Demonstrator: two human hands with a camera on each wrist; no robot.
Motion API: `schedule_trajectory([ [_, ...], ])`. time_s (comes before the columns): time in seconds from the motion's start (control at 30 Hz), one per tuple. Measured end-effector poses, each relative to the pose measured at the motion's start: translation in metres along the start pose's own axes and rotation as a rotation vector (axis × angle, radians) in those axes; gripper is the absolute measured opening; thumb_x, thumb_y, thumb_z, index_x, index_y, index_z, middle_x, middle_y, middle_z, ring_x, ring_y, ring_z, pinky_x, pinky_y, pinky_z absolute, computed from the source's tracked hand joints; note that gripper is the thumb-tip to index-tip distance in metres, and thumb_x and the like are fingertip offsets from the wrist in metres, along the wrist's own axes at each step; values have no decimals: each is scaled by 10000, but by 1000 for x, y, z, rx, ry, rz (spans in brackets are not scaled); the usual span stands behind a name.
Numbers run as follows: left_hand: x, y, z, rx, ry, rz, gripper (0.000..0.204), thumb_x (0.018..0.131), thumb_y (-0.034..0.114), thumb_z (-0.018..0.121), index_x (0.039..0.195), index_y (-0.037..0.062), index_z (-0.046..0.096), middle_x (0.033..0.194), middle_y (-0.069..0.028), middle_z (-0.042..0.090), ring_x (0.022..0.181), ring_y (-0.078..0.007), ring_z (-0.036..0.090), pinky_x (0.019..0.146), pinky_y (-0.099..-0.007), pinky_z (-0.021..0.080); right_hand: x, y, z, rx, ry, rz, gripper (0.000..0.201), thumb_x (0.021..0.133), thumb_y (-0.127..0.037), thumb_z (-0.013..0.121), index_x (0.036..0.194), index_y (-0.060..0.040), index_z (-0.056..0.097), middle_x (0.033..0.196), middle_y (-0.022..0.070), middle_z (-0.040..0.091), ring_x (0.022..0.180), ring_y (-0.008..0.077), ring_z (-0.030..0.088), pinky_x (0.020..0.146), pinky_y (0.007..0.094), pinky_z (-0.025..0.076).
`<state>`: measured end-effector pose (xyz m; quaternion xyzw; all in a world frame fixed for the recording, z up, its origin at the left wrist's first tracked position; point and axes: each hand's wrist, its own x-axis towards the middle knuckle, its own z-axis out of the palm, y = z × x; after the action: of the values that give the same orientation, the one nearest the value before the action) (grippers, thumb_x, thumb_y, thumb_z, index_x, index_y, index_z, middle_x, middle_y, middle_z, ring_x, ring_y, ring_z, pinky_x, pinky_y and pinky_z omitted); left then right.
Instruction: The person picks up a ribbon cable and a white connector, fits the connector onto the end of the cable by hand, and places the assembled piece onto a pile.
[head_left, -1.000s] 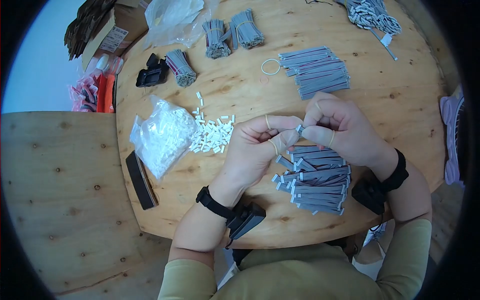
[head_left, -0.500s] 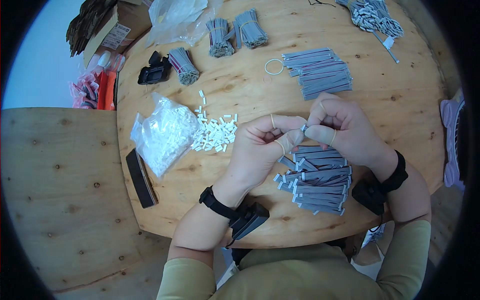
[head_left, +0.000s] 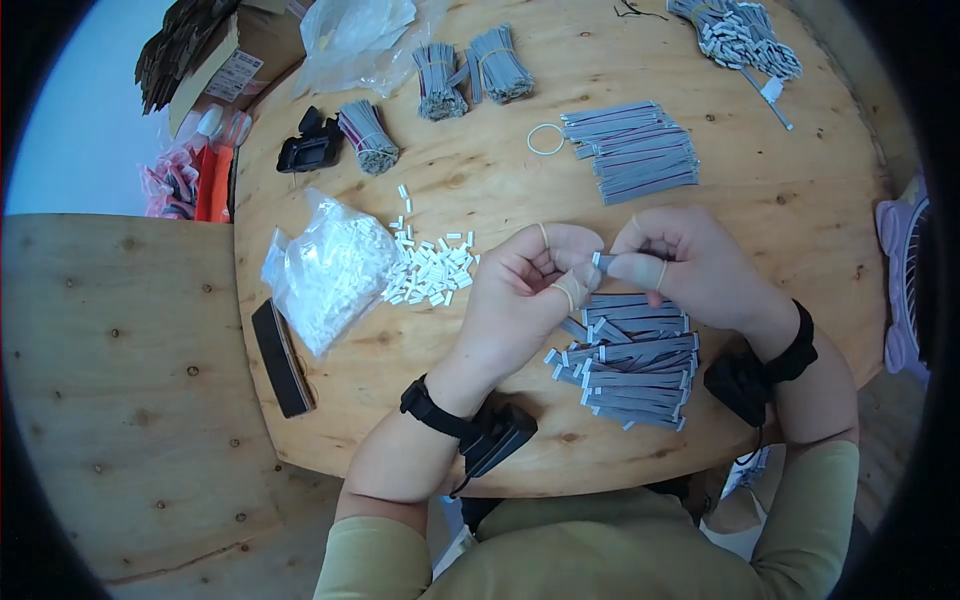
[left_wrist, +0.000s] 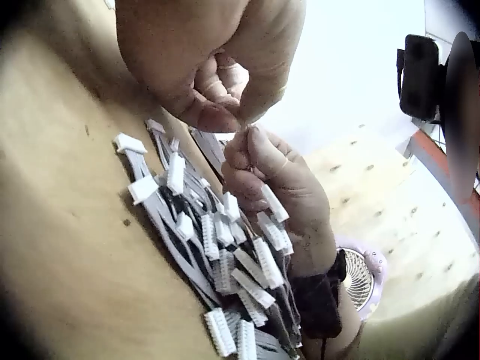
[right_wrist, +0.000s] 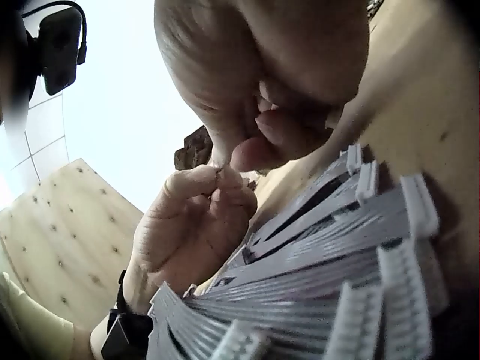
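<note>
My left hand (head_left: 525,280) and right hand (head_left: 700,265) meet fingertip to fingertip over the table. Between them is the end of a grey ribbon cable with a white connector (head_left: 599,261). My right thumb and index finger pinch the cable; the left thumb and index fingertips close about the connector's other side. Most of this cable is hidden by the right hand. Rubbery finger covers sit on the thumbs and index fingers. Just below the hands lies a pile of grey ribbon cables (head_left: 640,365) with white connectors, seen close up in both wrist views.
Loose white connector housings (head_left: 430,268) lie left of my hands, beside a clear bag (head_left: 340,265) full of them. Ribbon cables (head_left: 635,155) are laid out farther back, near a rubber band (head_left: 545,139). Tied bundles (head_left: 500,65), a black case (head_left: 310,145) and a dark phone-like slab (head_left: 282,358) stand around.
The left fingertips have loosened a little from the cable end, so more of the white connector shows. My right hand has shifted slightly, its curled index finger lower than before.
</note>
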<state>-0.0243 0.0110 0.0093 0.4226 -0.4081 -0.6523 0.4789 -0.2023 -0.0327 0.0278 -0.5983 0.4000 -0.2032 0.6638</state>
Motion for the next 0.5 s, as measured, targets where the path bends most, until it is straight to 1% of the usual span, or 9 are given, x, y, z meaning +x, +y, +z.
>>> schedule_trajectory([
  [0.03, 0, 0, -1, 35, -19, -12, 122, 795, 36, 572, 910, 0, 553, 781, -17, 585, 677, -52, 538, 572, -178, 456, -1, -2, -1, -38, -20, 32, 103, 800, -110, 558, 751, -20, 560, 632, -1, 526, 525, 43, 476, 468, 194, 399],
  [0.1, 0, 2, -2, 105, -60, -34, 80, 796, 25, 564, 869, -5, 553, 773, -13, 579, 665, -53, 534, 566, -180, 454, -4, -8, -3, -129, -50, 38, 88, 786, -97, 563, 752, -17, 567, 618, 21, 532, 529, 85, 496, 480, 220, 402],
  [0.13, 0, 0, -3, 172, -44, -17, 64, 785, 20, 569, 843, -5, 555, 756, -15, 578, 656, -51, 530, 556, -183, 447, -5, -10, -4, -175, -63, 43, 81, 779, -91, 566, 753, -15, 570, 610, 32, 535, 530, 106, 506, 486, 233, 403],
  [0.2, -1, -4, -3, 305, -9, 22, 37, 763, 8, 579, 791, -5, 559, 722, -18, 574, 640, -47, 522, 536, -188, 433, -3, 0, -6, -354, 13, -212, 69, 761, -77, 567, 756, -9, 564, 618, 60, 526, 556, 173, 515, 513, 269, 407],
  [0.23, -2, -3, -2, 428, -7, 25, 28, 762, 7, 579, 778, -7, 561, 711, -19, 576, 622, -50, 523, 533, -188, 433, -1, 5, -7, -446, 50, -340, 65, 752, -71, 568, 758, -6, 561, 622, 74, 521, 568, 207, 520, 526, 287, 410],
  [0.33, -6, 4, 1, 765, 1, 50, 25, 749, 2, 583, 742, -9, 561, 664, -22, 572, 568, -53, 518, 516, -188, 425, 3, 7, -9, -622, 361, -447, 63, 726, -54, 579, 766, -12, 555, 699, 94, 509, 659, 267, 504, 592, 321, 412],
  [0.4, -8, 10, 4, 946, -4, 90, 34, 727, -3, 591, 721, -7, 558, 614, -24, 560, 530, -49, 506, 492, -190, 410, 8, 11, -10, -682, 480, -523, 82, 703, -46, 596, 768, -20, 551, 747, 80, 503, 715, 254, 498, 625, 326, 413],
  [0.43, -8, 11, 3, 958, -35, 87, 35, 722, -1, 597, 723, -4, 562, 599, -26, 553, 518, -48, 499, 487, -191, 406, 10, 12, -11, -711, 540, -562, 95, 692, -43, 604, 768, -24, 550, 771, 73, 501, 743, 248, 495, 642, 328, 413],
  [0.5, -8, 13, 2, 981, -99, 81, 42, 712, 4, 608, 727, 2, 569, 569, -29, 539, 494, -47, 485, 477, -193, 397, 15, 13, -16, -835, 561, -615, 126, 666, -40, 619, 771, -38, 550, 803, 62, 504, 797, 238, 482, 679, 334, 401],
])
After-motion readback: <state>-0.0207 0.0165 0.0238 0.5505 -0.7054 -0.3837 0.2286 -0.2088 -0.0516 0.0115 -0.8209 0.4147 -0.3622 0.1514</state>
